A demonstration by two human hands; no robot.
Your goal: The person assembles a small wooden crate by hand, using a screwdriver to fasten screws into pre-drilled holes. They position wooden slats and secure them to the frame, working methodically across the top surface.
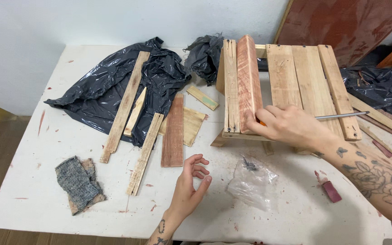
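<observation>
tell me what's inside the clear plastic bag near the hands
The clear plastic bag lies on the white table and holds a small cluster of dark screws near its top. Their number cannot be made out through the crumpled plastic.

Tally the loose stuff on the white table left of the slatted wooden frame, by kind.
Loose wood strips and boards: 7
Black plastic sheets: 2
Grey cloth pads: 1
Clear plastic bags of screws: 1
Total: 11
The left hand hovers open and empty; the right hand grips a metal-shafted tool against the slatted wooden frame.
</observation>
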